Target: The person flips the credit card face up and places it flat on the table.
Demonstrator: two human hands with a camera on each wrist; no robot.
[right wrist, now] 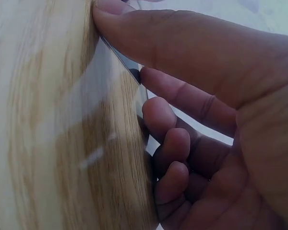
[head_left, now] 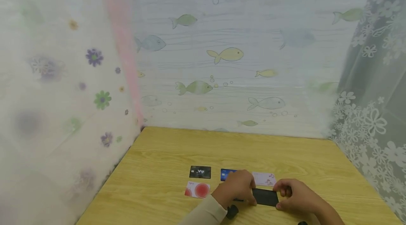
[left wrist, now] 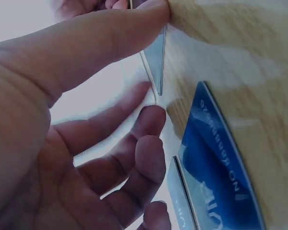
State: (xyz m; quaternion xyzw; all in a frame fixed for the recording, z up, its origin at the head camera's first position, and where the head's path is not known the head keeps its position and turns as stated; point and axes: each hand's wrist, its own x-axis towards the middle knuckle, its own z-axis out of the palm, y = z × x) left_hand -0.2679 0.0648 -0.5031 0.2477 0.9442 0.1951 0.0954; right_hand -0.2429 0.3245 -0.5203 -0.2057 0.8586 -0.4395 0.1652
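A plain black card (head_left: pixel 265 197) lies at the right end of the front row, between both hands. My left hand (head_left: pixel 237 186) holds its left end, thumb at the near corner and index finger at the far one. The right hand (head_left: pixel 299 197) grips its right end between thumb and curled index finger. In the left wrist view a blue card (left wrist: pixel 218 163) with white lettering lies close to the left fingers. From the head view, a card beneath the left hand is mostly hidden. In the right wrist view only the black card's edge (right wrist: pixel 127 62) shows past the thumb.
A black "Vip" card (head_left: pixel 200 172), a blue card (head_left: pixel 226 174) partly covered by the left hand, and a pale flowered card (head_left: pixel 264 179) form the back row. A white card with red circles (head_left: pixel 197 189) lies front left on the wooden table (head_left: pixel 152 168). Patterned curtains (head_left: pixel 196 59) surround it.
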